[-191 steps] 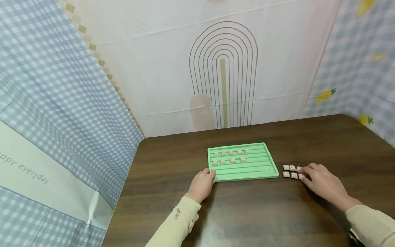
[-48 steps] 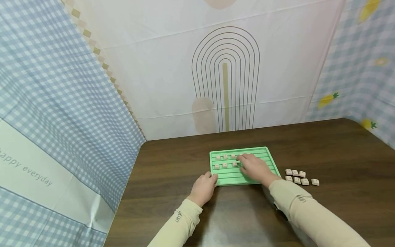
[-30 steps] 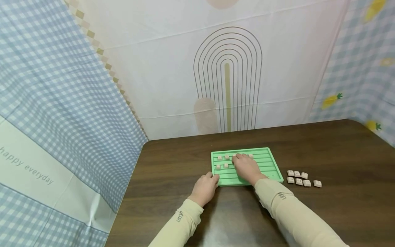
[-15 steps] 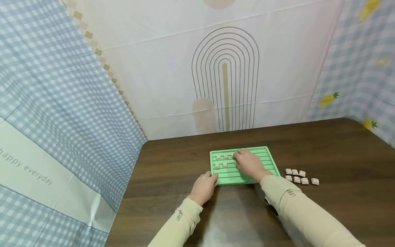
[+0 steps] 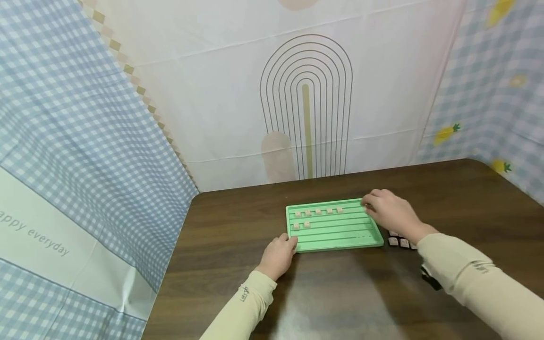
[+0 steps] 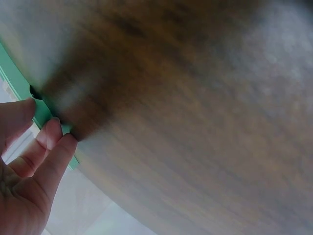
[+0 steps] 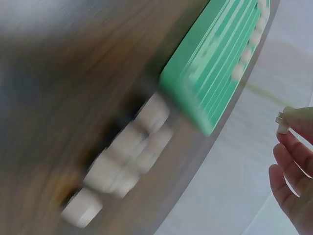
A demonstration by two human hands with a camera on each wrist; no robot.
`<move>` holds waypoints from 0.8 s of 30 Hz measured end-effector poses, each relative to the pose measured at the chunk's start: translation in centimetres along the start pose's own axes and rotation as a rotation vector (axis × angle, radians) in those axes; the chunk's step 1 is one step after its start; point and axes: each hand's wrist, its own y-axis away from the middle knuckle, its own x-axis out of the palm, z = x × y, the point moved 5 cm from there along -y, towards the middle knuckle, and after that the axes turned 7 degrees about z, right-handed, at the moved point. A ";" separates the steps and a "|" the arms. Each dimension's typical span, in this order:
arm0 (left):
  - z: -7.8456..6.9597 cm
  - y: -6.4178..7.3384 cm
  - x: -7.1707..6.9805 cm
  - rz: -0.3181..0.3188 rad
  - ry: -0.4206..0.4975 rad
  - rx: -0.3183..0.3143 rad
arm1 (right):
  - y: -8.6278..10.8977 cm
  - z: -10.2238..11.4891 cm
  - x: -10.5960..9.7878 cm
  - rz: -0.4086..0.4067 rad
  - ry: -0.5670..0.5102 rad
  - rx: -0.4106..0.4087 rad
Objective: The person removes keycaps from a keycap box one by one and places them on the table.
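Tray (image 5: 340, 231), pale green and ridged lengthwise, lying flat on the dark wooden bench (image 5: 238, 212), toward four o'clock from the middle of the head view. Inside, along the far groove from half past nine to half past twelve, five pale tiles (image 5: 318, 211); closer in, at nine o'clock, a pair of tiles (image 5: 307, 225).

Pinched in the right hand (image 5: 391, 212), between thumb and fingertip: one small tile (image 7: 282, 129), visible in the right wrist view only. Two o'clock corner of the tray covered by that same hand in the head view. At the eight o'clock corner, left hand (image 5: 277, 255) gripping the edge.

Just beside the tray at four o'clock, loose tiles (image 5: 404, 242) in two short rows, partly screened by the right hand and its cream sleeve (image 5: 488, 283); blurred in the right wrist view, so impossible to count surely. Under that cuff, something black (image 5: 431, 278).

Beyond the bench at twelve o'clock, white cloth (image 5: 212, 104) printed with arches; at ten, blue-checked cloth (image 5: 85, 132); at two, fruit-printed cloth (image 5: 476, 118).
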 end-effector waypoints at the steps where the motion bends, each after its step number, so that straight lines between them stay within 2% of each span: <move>1: 0.0 0.0 0.0 -0.001 0.000 -0.001 | 0.5 -0.8 -0.2 0.004 -0.001 0.011; 5: -0.1 0.1 -0.2 -0.006 -0.002 -0.001 | 2.6 -4.1 -0.3 0.043 -0.011 0.065; 13: -0.2 0.0 -0.3 -0.020 0.001 0.010 | 6.1 -9.8 1.7 0.211 -0.055 0.160; 18: -0.1 0.1 -0.2 -0.011 -0.008 -0.001 | 7.0 -11.1 3.1 0.283 -0.103 0.184; 24: -0.2 0.1 -0.2 -0.009 -0.001 -0.005 | 7.0 -11.3 4.0 0.304 -0.133 0.198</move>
